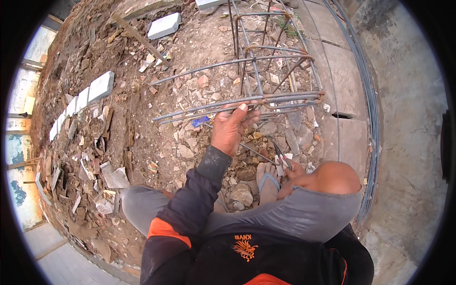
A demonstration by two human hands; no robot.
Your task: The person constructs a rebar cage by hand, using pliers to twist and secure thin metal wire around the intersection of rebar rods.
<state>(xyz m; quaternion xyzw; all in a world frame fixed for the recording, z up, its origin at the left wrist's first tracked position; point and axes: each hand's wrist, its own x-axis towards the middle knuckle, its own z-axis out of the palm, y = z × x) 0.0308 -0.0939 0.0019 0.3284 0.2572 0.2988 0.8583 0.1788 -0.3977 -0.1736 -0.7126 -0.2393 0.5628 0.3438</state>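
Two hands are at work here, both yours. Your left hand reaches forward with its fingers curled around the lower long bars of the rebar cage, gripping them near the cage's near end, where a rusty stirrup wraps the bars. The cage lies on its side on the rubble-strewn dirt and runs away from you toward the top of the view; its free bar ends stick out to your left, well past your hand, so that side is spiked with steel tips.

Your right hand sits low by your raised right knee, closed around the handles of a pair of pincers whose head points up toward the cage. A thin tie wire lies between the two hands. Your sandalled foot rests on broken stone just beside the right hand.

To your right, concrete slabs give flat ground, edged by a bundle of long bars running along the grey wall. To your left, a row of pale blocks borders the dirt; the ground between it and the cage is loose rubble.
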